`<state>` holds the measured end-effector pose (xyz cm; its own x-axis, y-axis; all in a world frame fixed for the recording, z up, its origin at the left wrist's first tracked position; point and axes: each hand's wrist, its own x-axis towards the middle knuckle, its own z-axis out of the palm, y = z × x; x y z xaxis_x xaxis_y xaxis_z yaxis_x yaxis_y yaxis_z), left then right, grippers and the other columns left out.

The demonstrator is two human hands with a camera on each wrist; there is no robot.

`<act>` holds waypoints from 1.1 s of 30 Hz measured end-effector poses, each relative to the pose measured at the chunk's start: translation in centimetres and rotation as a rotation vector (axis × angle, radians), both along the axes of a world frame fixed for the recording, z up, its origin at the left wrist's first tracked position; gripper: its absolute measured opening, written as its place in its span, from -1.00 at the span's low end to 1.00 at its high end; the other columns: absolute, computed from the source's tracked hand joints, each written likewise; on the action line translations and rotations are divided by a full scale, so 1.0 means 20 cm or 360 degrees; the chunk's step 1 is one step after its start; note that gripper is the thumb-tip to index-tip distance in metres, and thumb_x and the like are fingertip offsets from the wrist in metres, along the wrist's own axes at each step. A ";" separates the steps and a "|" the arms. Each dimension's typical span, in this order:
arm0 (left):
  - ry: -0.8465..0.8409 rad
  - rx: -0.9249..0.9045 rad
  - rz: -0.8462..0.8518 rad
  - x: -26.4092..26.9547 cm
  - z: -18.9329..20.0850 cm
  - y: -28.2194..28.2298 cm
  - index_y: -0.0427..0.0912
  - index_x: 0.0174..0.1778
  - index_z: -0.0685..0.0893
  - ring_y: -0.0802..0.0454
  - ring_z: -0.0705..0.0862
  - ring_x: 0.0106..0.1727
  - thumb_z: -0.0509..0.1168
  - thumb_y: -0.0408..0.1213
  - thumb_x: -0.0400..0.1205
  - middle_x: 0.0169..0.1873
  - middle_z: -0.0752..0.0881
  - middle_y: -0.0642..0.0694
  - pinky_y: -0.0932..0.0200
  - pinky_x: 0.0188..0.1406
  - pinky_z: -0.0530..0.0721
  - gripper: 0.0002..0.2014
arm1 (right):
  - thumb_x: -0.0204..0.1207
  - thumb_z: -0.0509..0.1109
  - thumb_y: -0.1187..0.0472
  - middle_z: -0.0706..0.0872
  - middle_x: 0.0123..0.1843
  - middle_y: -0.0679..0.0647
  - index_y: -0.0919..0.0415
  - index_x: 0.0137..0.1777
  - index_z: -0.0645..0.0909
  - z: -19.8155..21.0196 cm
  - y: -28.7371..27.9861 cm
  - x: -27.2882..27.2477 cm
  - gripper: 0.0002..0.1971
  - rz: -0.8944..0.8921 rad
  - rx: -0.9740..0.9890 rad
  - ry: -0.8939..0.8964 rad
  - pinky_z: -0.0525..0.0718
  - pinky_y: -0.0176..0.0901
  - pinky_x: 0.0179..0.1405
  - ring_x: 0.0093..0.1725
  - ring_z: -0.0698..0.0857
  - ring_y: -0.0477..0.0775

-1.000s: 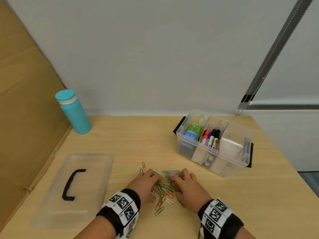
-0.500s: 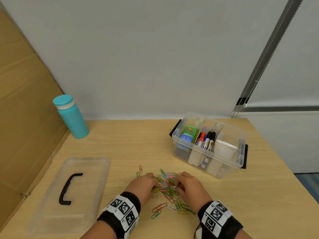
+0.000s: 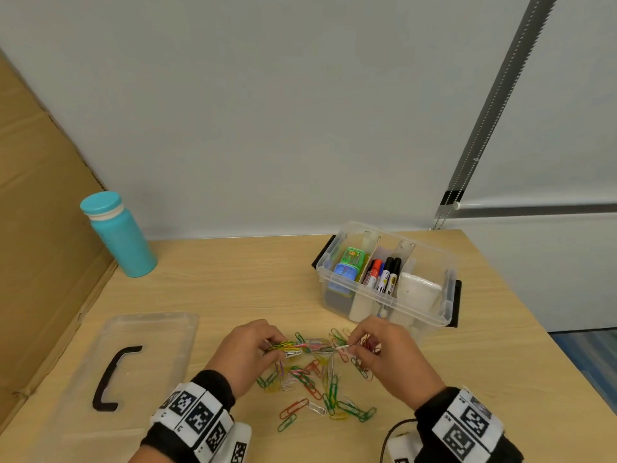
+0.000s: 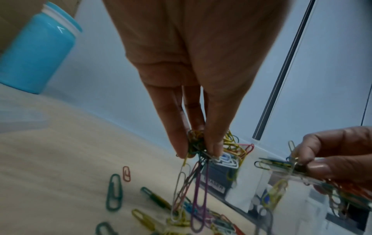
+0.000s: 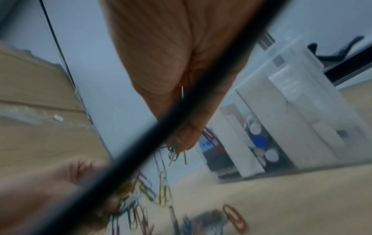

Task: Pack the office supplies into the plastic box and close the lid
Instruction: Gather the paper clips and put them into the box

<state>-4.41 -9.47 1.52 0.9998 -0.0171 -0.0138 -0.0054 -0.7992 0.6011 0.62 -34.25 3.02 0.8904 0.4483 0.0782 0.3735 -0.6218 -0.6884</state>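
Both hands have lifted off the wooden table (image 3: 233, 282) since a second ago, when they lay flat raking the paper clips (image 3: 314, 389) together. Now the left hand (image 3: 245, 355) pinches a tangled bunch of clips (image 4: 198, 147) between thumb and fingers, several dangling below it, while the right hand (image 3: 389, 354) pinches a smaller cluster; its wrist view is blurred and crossed by a black cable (image 5: 153, 132), so I cannot count them, though a red one hangs by the fingertips. Many clips lie scattered on the table between and in front of the wrists. Beyond the right hand stands the open plastic box (image 3: 447, 289), holding markers (image 3: 384, 274), a green and blue item and white pieces in its compartments. Its clear lid (image 3: 153, 332) with a black handle lies flat to the left. A teal bottle (image 3: 117, 233) stands near the cardboard sheet (image 3: 40, 228).
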 end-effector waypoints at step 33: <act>0.0007 -0.0102 0.0030 -0.02 0.01 -0.05 0.27 -0.22 0.62 0.35 0.62 -0.14 0.47 -0.23 0.50 -0.17 0.71 0.14 0.60 -0.15 0.49 -0.76 | 0.66 0.20 0.28 0.67 0.07 -0.02 0.13 0.05 0.70 0.32 -0.27 0.53 -0.79 -0.0217 -0.0531 0.0406 0.73 -0.28 -0.21 -0.03 0.72 -0.02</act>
<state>-4.85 -10.41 1.65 0.9998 0.0010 -0.0174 0.0121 -0.7590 0.6510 11.22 -39.69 9.32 0.9153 0.2888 -0.2809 0.1168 -0.8575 -0.5010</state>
